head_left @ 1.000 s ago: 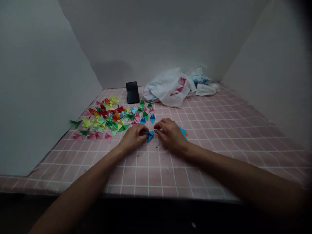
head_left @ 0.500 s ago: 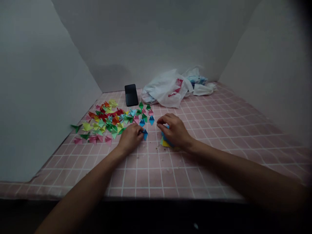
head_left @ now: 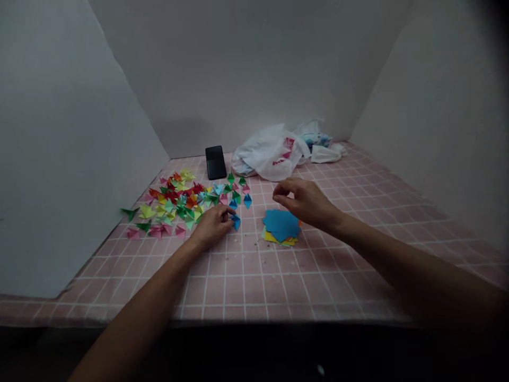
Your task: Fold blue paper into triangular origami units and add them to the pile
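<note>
On the pink checked tablecloth, my left hand (head_left: 214,225) is closed at the fingertips on a small folded blue paper piece (head_left: 236,222). The piece lies at the right edge of a group of colourful paper cranes (head_left: 186,200). My right hand (head_left: 300,199) hangs just above and behind a stack of square papers (head_left: 281,225). Its fingers are curled, with thumb and forefinger close together, and no paper shows in them. Blue sheets top the stack, with yellow, green and orange edges below. Several small folded pieces (head_left: 247,200) in blue, green and pink lie beyond my left hand.
A black phone (head_left: 215,162) lies behind the cranes. Crumpled white plastic bags (head_left: 270,153) are heaped near the back wall. Small crumbs dot the tablecloth (head_left: 254,289) in front of the stack. Pale walls (head_left: 246,63) stand on three sides.
My right hand has lifted up and to the right off the stack, so the blue top sheets now show. My left hand stays by the blue piece. The view has tilted slightly.
</note>
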Demonstrator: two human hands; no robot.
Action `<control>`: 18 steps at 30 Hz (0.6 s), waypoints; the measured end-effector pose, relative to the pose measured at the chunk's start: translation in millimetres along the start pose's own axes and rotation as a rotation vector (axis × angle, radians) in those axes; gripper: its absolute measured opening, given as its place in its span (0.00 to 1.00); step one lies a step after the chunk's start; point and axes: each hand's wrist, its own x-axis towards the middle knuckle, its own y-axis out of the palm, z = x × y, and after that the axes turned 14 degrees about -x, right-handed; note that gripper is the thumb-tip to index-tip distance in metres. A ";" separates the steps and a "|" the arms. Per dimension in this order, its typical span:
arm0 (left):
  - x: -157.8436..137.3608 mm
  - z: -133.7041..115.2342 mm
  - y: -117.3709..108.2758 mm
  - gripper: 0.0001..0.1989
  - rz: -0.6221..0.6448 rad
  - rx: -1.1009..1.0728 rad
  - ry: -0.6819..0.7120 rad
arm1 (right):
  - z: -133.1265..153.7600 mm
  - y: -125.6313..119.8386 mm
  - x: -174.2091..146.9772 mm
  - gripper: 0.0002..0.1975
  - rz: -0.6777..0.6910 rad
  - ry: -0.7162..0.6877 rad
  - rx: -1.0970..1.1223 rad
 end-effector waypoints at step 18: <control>-16.4 -50.1 -34.9 0.09 -0.371 -0.542 -0.078 | -28.1 20.1 -52.9 0.07 0.362 -0.269 -0.362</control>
